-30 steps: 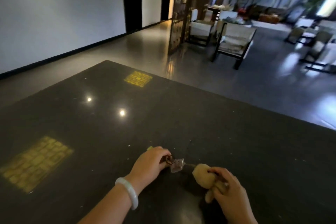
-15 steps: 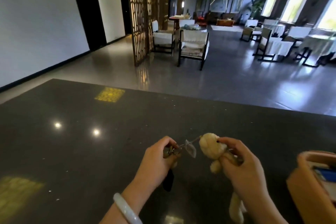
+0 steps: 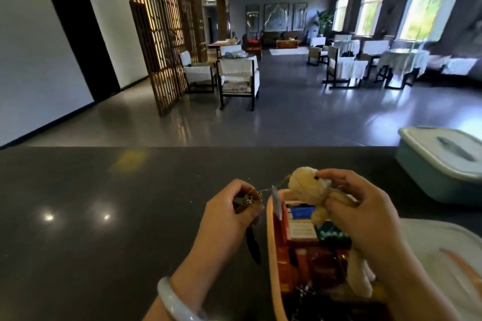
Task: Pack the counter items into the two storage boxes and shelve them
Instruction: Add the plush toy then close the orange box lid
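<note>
Both hands hang over the dark surface (image 3: 104, 190), near its front edge. The left hand (image 3: 229, 214) is curled round a brass key clasp (image 3: 249, 199), a dark strap (image 3: 253, 245) dangling below it. The right hand (image 3: 362, 214) pinches a plush bear (image 3: 306, 187) above the orange box (image 3: 273, 255), which is open and crowded with packets. A teal box (image 3: 427, 177) with its lid on sits at the far right edge. A wide stretch of bare surface lies to the left.
</note>
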The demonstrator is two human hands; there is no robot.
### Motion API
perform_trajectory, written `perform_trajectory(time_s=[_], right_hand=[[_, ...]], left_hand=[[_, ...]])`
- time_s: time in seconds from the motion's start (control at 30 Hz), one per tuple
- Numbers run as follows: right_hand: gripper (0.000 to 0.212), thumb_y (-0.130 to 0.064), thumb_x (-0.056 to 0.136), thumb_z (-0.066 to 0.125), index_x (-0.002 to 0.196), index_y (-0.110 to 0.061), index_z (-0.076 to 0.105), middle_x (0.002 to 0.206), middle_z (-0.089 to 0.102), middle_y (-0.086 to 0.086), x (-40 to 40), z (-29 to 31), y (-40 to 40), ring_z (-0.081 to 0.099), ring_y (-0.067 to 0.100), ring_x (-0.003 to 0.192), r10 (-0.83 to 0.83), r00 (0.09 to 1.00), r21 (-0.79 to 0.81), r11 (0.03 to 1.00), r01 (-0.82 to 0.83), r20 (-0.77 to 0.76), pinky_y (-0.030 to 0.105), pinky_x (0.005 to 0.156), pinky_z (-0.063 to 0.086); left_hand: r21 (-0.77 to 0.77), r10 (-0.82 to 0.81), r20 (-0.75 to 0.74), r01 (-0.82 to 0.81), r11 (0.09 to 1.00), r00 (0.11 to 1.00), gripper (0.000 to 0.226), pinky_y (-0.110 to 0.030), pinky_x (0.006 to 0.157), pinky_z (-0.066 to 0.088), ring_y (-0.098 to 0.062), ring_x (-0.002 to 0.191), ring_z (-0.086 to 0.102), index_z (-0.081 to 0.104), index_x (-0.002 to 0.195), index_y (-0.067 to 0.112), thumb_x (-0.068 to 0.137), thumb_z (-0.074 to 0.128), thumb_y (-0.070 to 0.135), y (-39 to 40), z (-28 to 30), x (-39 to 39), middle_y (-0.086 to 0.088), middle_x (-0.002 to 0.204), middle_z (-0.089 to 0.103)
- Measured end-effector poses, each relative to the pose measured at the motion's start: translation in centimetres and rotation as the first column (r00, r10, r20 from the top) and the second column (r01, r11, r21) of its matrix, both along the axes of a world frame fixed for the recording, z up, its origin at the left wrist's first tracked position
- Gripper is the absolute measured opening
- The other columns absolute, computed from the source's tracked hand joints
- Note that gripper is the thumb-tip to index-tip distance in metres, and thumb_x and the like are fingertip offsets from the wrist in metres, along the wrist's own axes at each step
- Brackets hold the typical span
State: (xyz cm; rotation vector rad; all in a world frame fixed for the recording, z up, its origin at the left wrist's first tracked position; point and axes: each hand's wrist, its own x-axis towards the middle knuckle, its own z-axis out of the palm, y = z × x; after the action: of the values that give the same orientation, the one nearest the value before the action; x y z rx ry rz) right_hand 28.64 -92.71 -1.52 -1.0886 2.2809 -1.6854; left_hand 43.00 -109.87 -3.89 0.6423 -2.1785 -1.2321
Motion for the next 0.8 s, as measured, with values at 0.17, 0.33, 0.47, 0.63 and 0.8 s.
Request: perform_trajectory(time_s=[0.17, 0.33, 0.47, 0.63, 0.8], right_hand=[[0.043, 0.002, 0.082, 0.066, 0.098, -0.038, 0.067, 0.09, 0.067, -0.017, -2.2, 0.1, 3.9, 0.06, -0.01, 0.084, -0.052, 0.998, -0.056, 0.997, 0.053, 0.025, 0.005, 0.055, 0.046], [0.04, 0.0, 0.083, 0.066, 0.098, -0.037, 0.068, 0.088, 0.067, -0.019, -3.0, -0.7, 6.2, 0.06, -0.011, 0.085, -0.084, 0.994, -0.074, 0.993, 0.088, 0.066, 0.005, 0.054, 0.046], [0.042, -0.001, 0.085, 0.063, 0.093, -0.042, 0.068, 0.087, 0.066, -0.026, -3.3, -1.7, 7.5, 0.062, -0.008, 0.083, -0.089, 0.983, -0.026, 0.995, 0.095, 0.162, 0.01, 0.049, 0.048], [0.038, -0.002, 0.087, 0.062, 0.094, -0.038, 0.068, 0.085, 0.069, -0.017, -3.3, -2.9, 8.0, 0.068, 0.003, 0.075, -0.094, 0.964, 0.035, 0.996, 0.088, 0.248, 0.023, 0.049, 0.056], [0.039, -0.002, 0.086, 0.062, 0.095, -0.04, 0.069, 0.09, 0.069, -0.015, -3.6, -3.4, 8.0, 0.068, 0.005, 0.079, -0.12, 0.964, 0.062, 0.992, 0.108, 0.239, 0.023, 0.055, 0.057]], left_hand=[[-0.036, -0.048, -0.003, 0.048, 0.998, 0.999, 0.018, -0.017, 0.059, 0.051, 0.007, 0.081, 0.062, 0.058, 0.088, 0.045, 0.082, 0.072, 0.035, 3.4, 0.7, -2.7, 0.026, 0.09, 0.063], [0.056, -0.122, 0.067, 0.118, 0.991, 0.99, 0.023, -0.027, 0.07, 0.056, -0.001, 0.082, 0.065, 0.057, 0.087, 0.042, 0.08, 0.076, 0.03, 6.1, -0.5, -4.9, 0.015, 0.092, 0.066], [0.111, -0.14, 0.124, 0.126, 0.986, 0.982, 0.023, -0.018, 0.063, 0.05, 0.002, 0.079, 0.064, 0.059, 0.089, 0.037, 0.078, 0.078, 0.029, 8.0, -2.6, -5.3, 0.013, 0.096, 0.066], [0.309, -0.232, 0.196, 0.165, 0.937, 0.953, 0.025, -0.029, 0.071, 0.059, -0.008, 0.093, 0.066, 0.061, 0.1, 0.036, 0.082, 0.075, 0.026, 9.8, -4.0, -5.5, 0.011, 0.108, 0.065], [0.581, -0.279, 0.03, 0.21, 0.786, 0.96, 0.028, -0.028, 0.063, 0.059, -0.009, 0.082, 0.071, 0.062, 0.109, 0.027, 0.084, 0.073, 0.02, 12.0, -3.9, -6.9, 0.006, 0.1, 0.071]])
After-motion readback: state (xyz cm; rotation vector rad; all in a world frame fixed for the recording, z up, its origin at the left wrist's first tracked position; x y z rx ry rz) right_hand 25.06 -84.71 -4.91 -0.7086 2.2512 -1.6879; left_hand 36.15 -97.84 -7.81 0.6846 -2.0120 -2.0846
